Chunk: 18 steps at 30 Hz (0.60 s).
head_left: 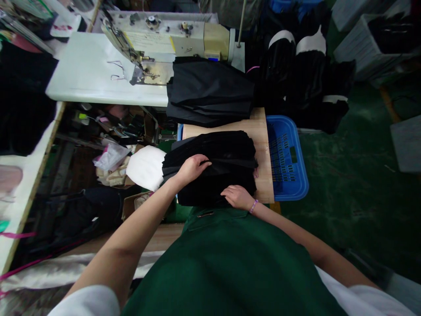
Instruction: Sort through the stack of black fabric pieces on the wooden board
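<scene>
Both hands, left hand (194, 167) and right hand (237, 196), rest open-palmed on a stack of black fabric (217, 164) atop the wooden tabletop (263, 145).

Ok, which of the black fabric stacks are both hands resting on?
The near stack of black fabric on the wooden board, under the left hand and right hand. The other folded black stack lies farther off, beside the sewing machine, untouched.

Both bare arms reach forward toward twelve o'clock. The left hand (192, 167) lies palm down, fingers curled; the right hand (237, 197) rests flat, at its four o'clock.
</scene>
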Available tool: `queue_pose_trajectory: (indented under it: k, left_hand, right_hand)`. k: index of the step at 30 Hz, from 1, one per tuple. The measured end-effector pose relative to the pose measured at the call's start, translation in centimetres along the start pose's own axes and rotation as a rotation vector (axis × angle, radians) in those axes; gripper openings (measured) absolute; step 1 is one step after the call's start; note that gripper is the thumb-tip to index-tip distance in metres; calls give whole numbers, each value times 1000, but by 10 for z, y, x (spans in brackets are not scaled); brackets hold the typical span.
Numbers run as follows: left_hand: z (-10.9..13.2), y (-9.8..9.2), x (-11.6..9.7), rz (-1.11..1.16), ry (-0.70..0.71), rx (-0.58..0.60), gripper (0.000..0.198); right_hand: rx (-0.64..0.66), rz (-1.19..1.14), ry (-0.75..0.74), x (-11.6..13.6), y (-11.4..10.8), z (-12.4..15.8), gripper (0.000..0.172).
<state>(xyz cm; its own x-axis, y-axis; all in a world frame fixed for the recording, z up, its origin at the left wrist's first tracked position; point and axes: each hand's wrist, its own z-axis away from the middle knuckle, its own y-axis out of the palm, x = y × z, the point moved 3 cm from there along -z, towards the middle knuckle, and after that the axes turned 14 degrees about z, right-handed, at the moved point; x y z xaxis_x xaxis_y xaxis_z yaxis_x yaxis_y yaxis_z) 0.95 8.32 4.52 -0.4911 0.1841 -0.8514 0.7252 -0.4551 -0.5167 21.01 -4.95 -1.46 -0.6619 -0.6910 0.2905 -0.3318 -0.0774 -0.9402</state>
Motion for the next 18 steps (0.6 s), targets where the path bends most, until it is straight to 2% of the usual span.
queue_pose_trajectory:
  k: [2, 4, 9, 13, 15, 18]
  left_hand:
    - [-4, -1, -2, -17, 9, -5, 20]
    - [-4, 1, -1, 1, 2, 37, 20]
    - [10, 11, 9, 75, -54, 74, 13]
    - [24, 19, 2, 35, 33, 169, 21]
    - [29, 24, -8, -58, 75, 199, 19]
    - [33, 33, -18, -319, 31, 132, 31]
  right_hand:
    - [-12, -14, 41, -1, -7, -3, 10]
    - [-36, -28, 102, -5, -14, -9, 9]
    - [-115, -58, 282, -19, -31, -37, 10]
    - [-148, -82, 349, -26, -39, -54, 12]
    - [-161, -83, 376, -27, -40, -60, 11]
    - [-185, -79, 422, -26, -41, -66, 8]
